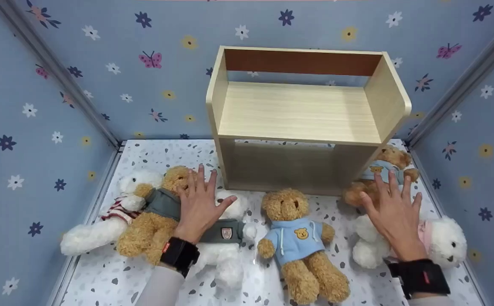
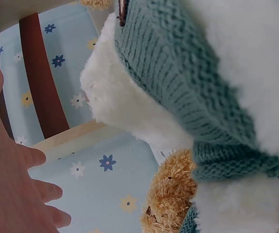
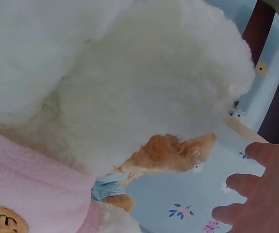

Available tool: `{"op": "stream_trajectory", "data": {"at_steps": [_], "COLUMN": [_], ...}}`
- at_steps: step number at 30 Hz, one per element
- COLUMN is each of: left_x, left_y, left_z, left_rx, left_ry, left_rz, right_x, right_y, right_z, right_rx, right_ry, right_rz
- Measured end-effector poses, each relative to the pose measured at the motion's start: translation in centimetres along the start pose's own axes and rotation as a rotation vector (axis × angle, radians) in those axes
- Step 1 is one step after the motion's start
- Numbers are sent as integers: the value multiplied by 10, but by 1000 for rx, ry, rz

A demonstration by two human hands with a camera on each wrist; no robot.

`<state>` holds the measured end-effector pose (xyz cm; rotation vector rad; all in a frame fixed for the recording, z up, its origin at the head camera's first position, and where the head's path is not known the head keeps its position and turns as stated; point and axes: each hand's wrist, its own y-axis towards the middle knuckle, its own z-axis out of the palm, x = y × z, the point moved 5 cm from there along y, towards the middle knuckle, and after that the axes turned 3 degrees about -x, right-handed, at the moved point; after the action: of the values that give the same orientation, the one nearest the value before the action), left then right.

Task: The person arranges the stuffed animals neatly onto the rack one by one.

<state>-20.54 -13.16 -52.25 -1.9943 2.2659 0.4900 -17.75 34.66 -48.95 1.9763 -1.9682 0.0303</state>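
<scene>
My left hand [image 1: 200,208] is spread with straight fingers over a white plush bear [image 1: 219,255] in a grey-green sweater, partly covering it. Beside that lies a brown teddy bear [image 1: 138,233] in a similar sweater. In the left wrist view the white bear's knitted sweater [image 2: 173,73] fills much of the picture, the fingers apart from it. My right hand [image 1: 396,216], fingers also spread, hovers over a white plush toy [image 1: 444,242] in pink. Past its fingertips a brown bear [image 1: 385,165] in light blue leans by the shelf. Neither hand holds anything.
A pale wooden two-tier shelf [image 1: 298,110] stands at the back. In front of it lies a brown teddy bear [image 1: 296,238] in a blue hoodie. A white plush toy [image 1: 89,238] in a striped top lies far left. Flowered panels [image 1: 30,140] enclose the speckled table [image 1: 166,148].
</scene>
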Motion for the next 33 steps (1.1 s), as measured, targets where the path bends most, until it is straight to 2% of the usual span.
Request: {"op": "stream_trajectory", "data": {"at_steps": [7, 14, 24, 27, 33], "left_x": [-3, -5, -11, -13, -15], "left_y": [-2, -1, -2, -3, -5], "left_z": [2, 3, 5, 6, 10], "left_rx": [-7, 5, 26, 27, 39], "left_ry": [21, 26, 40, 18, 10], "left_rz": [12, 20, 26, 29, 27], "right_x": [1, 6, 26, 39, 70], "right_y": [-4, -8, -19, -24, -40], "right_z": [5, 5, 13, 19, 35], "right_rx": [17, -2, -39, -73, -169], "right_ry": [5, 17, 60, 57, 70], "right_rz": [-4, -12, -58, -110, -273]}}
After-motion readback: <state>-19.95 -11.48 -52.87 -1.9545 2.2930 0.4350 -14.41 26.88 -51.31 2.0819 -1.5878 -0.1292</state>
